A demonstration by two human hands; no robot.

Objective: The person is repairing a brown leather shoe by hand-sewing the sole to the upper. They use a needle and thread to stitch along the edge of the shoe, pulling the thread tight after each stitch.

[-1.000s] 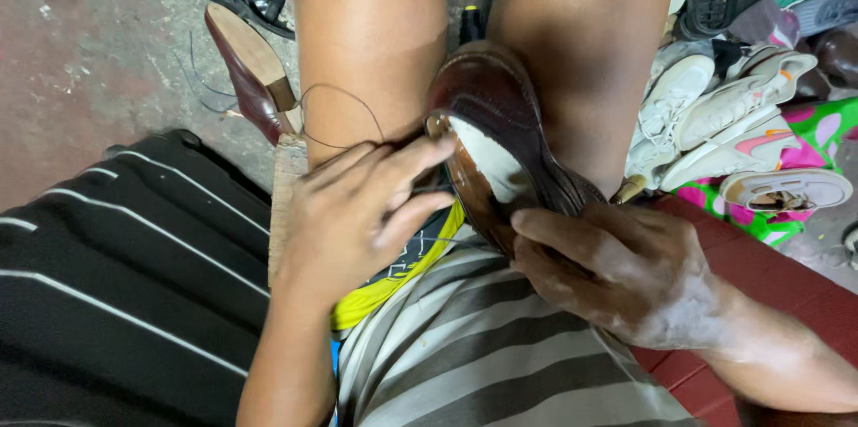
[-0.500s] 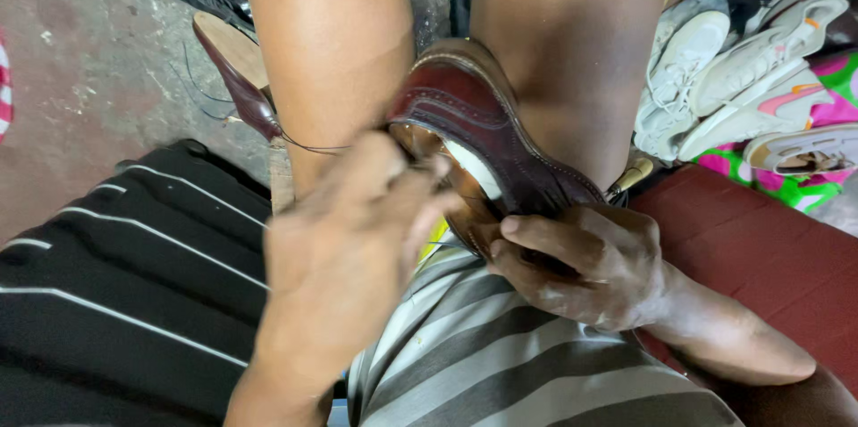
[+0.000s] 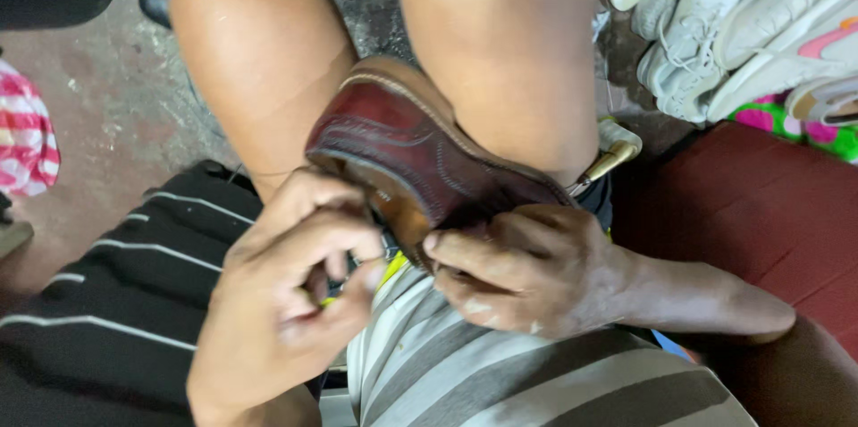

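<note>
Gripping the brown shoe (image 3: 420, 159), right hand (image 3: 536, 270) fingers curl tight; left hand (image 3: 286, 302) seemingly pinches something small.

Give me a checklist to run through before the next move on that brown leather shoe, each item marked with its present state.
1. Brown leather shoe wedged between the bare knees: ok, it sits tilted between both legs.
2. Right hand bracing the shoe: ok, fingers press on its near edge.
3. Left hand grip: ok, fingers curled shut close to the sole edge.
4. What the left hand pinches: cannot tell, the fingers hide it.
5. Brass-coloured tool within reach: ok, it lies beside the right knee.
6. Pile of white sneakers apart from the work: ok, it lies off to the right.
</note>
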